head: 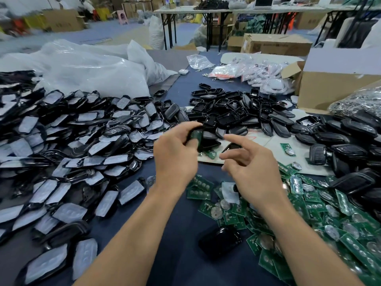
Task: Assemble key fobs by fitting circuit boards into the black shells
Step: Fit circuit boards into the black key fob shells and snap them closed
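A black shell (195,139) with a green circuit board in it sits gripped in the left hand (175,159); the right hand (245,164) hovers open beside. Heaps of loose boards (309,205) and empty shells (233,110) on the bench suggest plenty left.

Table (185,265) covered in matt dark blue cloth; shells (231,118) of black plastic, some glossy, some duller; one shell (219,240) near the arms shines smooth; left-hand heap of fobs (68,141) faced with pale, dull film; boards (309,203) green, with bright metal discs; bags (92,67) of clear, crinkled plastic; box (334,87) of plain brown cardboard.
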`<act>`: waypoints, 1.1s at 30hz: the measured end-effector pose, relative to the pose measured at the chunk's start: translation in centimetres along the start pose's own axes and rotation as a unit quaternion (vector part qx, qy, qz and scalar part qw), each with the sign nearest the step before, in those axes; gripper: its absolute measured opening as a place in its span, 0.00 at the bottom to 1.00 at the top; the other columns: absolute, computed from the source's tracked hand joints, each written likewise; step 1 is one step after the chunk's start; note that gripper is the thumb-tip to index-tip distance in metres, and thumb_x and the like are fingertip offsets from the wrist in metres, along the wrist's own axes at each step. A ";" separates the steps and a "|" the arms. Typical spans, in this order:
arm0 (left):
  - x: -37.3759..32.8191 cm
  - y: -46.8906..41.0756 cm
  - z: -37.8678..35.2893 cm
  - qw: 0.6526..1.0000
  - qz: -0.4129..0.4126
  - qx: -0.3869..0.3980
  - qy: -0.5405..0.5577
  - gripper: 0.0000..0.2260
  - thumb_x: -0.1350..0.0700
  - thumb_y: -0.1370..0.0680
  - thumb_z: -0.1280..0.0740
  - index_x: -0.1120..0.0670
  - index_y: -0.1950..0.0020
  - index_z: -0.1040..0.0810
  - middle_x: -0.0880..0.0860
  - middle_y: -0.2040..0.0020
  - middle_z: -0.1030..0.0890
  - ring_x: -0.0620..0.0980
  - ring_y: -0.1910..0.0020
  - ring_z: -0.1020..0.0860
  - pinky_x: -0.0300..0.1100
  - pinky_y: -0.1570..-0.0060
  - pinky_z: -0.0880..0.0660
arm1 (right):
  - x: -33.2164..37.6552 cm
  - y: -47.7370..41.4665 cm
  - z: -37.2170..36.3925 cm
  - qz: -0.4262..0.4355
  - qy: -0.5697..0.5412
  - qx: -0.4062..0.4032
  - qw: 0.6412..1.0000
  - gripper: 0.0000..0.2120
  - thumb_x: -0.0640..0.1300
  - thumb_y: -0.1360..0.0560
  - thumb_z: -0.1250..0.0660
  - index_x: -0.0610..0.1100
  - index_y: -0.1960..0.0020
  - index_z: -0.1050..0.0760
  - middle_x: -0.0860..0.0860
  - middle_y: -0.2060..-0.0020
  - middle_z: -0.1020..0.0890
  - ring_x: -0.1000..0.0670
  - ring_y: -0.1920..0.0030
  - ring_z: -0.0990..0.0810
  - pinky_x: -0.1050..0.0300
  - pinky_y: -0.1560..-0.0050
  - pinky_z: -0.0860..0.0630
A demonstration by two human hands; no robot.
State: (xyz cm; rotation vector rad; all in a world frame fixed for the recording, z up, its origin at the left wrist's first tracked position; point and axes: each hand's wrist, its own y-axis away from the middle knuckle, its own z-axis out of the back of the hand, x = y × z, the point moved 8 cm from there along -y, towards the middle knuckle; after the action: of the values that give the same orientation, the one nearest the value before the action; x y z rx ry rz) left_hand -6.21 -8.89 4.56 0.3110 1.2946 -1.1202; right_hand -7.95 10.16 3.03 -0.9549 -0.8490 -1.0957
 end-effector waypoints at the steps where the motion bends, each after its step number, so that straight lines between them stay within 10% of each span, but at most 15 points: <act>1: 1.2 -0.8 1.1 0.995 0.057 -0.033 0.081 0.20 0.70 0.26 0.28 0.43 0.51 0.15 0.38 0.58 0.13 0.38 0.56 0.15 0.37 0.52 0.18 | 0.5 0.0 -0.6 0.010 0.018 0.007 1.000 0.24 0.34 0.24 0.30 0.59 0.37 0.20 0.62 0.58 0.14 0.58 0.57 0.15 0.63 0.56 0.17; 5: 4.9 -2.5 4.7 0.903 0.210 -0.162 0.338 0.13 0.72 0.23 0.31 0.55 0.48 0.18 0.46 0.60 0.15 0.44 0.60 0.17 0.38 0.56 0.20 | 2.9 -1.3 -5.9 0.035 0.101 0.078 0.991 0.17 0.36 0.22 0.34 0.54 0.42 0.16 0.60 0.55 0.14 0.63 0.55 0.18 0.77 0.55 0.28; 11: 6.4 -3.4 9.4 0.766 0.212 -0.271 0.543 0.11 0.72 0.18 0.40 0.59 0.43 0.24 0.58 0.52 0.21 0.50 0.63 0.19 0.43 0.57 0.17 | 5.7 -5.1 -15.5 0.116 0.250 0.186 0.943 0.12 0.38 0.21 0.34 0.47 0.42 0.17 0.45 0.46 0.16 0.43 0.43 0.21 0.53 0.46 0.24; 18: 7.0 -3.2 10.9 0.749 0.227 -0.295 0.548 0.12 0.73 0.20 0.39 0.60 0.42 0.22 0.59 0.50 0.21 0.51 0.58 0.20 0.42 0.58 0.18 | 6.0 -8.5 -17.8 0.115 0.259 0.144 0.948 0.22 0.28 0.30 0.38 0.46 0.42 0.18 0.44 0.46 0.17 0.41 0.43 0.21 0.50 0.46 0.23; 23: 7.4 -3.3 10.1 0.766 0.235 -0.291 0.522 0.13 0.73 0.21 0.38 0.61 0.42 0.20 0.56 0.58 0.22 0.44 0.73 0.22 0.45 0.55 0.16 | 5.3 -10.0 -18.4 0.132 0.358 0.192 0.904 0.22 0.34 0.24 0.37 0.51 0.34 0.21 0.44 0.39 0.19 0.40 0.36 0.26 0.47 0.38 0.25; 29: 7.6 -3.3 9.3 0.777 0.241 -0.282 0.508 0.15 0.73 0.22 0.36 0.63 0.37 0.20 0.56 0.58 0.22 0.44 0.72 0.21 0.43 0.59 0.17 | 6.2 -10.0 -18.0 0.133 0.364 0.172 0.906 0.11 0.36 0.26 0.32 0.45 0.47 0.17 0.43 0.51 0.16 0.41 0.47 0.18 0.50 0.48 0.20; 33: 7.8 -3.2 8.9 0.776 0.251 -0.285 0.504 0.16 0.74 0.22 0.36 0.63 0.37 0.20 0.59 0.52 0.18 0.50 0.62 0.18 0.43 0.59 0.17 | 7.4 -8.0 -18.4 0.229 0.417 0.159 0.865 0.09 0.36 0.27 0.32 0.47 0.49 0.23 0.50 0.66 0.28 0.42 0.62 0.27 0.52 0.56 0.33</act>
State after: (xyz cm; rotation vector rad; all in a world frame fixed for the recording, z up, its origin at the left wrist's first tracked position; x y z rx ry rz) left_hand -4.43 -20.67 1.81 0.8012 2.2310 0.0276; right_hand -12.19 -10.78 4.80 -0.2967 -0.0583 -0.7919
